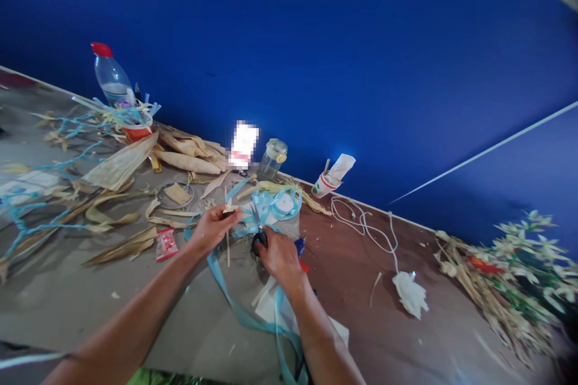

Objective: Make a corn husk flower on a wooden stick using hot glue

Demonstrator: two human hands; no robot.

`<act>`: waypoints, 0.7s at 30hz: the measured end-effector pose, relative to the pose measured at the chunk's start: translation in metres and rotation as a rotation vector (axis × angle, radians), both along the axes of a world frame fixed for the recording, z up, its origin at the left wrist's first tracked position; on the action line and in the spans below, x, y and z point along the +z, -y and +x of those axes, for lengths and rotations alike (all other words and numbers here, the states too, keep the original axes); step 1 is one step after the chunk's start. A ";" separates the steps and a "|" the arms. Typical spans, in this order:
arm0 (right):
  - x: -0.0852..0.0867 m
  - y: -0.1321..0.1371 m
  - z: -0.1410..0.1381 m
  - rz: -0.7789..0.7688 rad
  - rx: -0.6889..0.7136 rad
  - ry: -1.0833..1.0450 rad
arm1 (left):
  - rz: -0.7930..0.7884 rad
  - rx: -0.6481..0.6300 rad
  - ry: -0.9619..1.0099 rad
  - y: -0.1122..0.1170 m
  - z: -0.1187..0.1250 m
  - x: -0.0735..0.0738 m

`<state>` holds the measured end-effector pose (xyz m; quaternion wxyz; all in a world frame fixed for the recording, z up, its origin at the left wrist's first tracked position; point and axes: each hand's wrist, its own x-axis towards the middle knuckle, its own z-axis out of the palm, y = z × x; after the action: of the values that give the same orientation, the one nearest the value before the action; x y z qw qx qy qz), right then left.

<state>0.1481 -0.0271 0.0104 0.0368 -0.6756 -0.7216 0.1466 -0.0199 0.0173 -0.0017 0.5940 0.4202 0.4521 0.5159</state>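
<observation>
My left hand (211,230) pinches a small pale piece of husk on a thin wooden stick (227,239) that points down toward the table. My right hand (279,252) is closed round the black handles of a pair of scissors (259,230), whose blades point up toward the husk piece. A long light-blue ribbon (235,298) trails under both hands and loops toward the near edge. More blue ribbon (275,204) lies bunched just behind the hands.
Dried corn husks (189,153) and blue-dyed strips cover the table's left. A plastic bottle with a red cap (111,75), a glass jar (273,158), a paper cup (326,181), a white cord (361,222), crumpled tissue (410,293) and husk flowers (519,277) lie about.
</observation>
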 end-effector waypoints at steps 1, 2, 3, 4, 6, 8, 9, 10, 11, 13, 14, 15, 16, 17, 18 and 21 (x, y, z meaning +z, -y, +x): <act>0.002 0.000 0.000 -0.008 0.009 0.018 | 0.017 0.013 -0.027 0.001 0.001 0.000; 0.003 0.001 0.000 -0.011 0.015 0.033 | 0.032 0.018 -0.049 0.001 0.001 -0.001; 0.003 0.001 0.000 -0.009 0.021 0.043 | 0.046 0.020 -0.068 0.001 0.001 -0.002; 0.003 0.001 0.001 -0.006 0.027 0.046 | 0.059 0.021 -0.086 0.001 0.001 -0.004; 0.003 0.000 0.002 0.005 0.033 0.026 | 0.085 0.022 -0.122 0.001 0.001 -0.006; 0.003 -0.001 0.003 0.047 0.031 -0.059 | 0.123 0.020 -0.163 0.002 0.002 -0.008; 0.003 -0.002 0.003 0.089 0.028 -0.139 | 0.142 0.018 -0.181 0.002 0.003 -0.009; 0.003 -0.003 0.002 0.140 0.021 -0.245 | 0.159 0.014 -0.195 0.003 0.003 -0.009; 0.002 -0.004 0.001 0.189 0.006 -0.375 | 0.171 0.008 -0.205 0.004 0.004 -0.008; 0.001 -0.007 -0.002 0.239 -0.037 -0.661 | 0.179 -0.008 -0.209 0.006 0.007 -0.008; -0.001 -0.008 -0.004 0.230 -0.063 -0.796 | 0.177 -0.022 -0.205 0.007 0.008 -0.008; -0.002 -0.010 -0.006 0.203 -0.090 -0.913 | 0.176 -0.038 -0.202 0.008 0.009 -0.008; -0.004 -0.011 -0.008 0.166 -0.118 -1.010 | 0.176 -0.055 -0.200 0.009 0.010 -0.008; -0.006 -0.012 -0.010 0.131 -0.144 -1.086 | 0.178 -0.071 -0.202 0.009 0.011 -0.009; -0.009 -0.013 -0.012 0.111 -0.167 -1.140 | 0.182 -0.087 -0.208 0.010 0.012 -0.010; -0.017 -0.015 -0.015 0.146 -0.198 -1.208 | 0.196 -0.124 -0.233 0.010 0.013 -0.012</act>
<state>0.1335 -0.0126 -0.0067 0.4987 -0.5326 -0.5153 0.4496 -0.0070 0.0074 -0.0136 0.5244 0.5604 0.4384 0.4676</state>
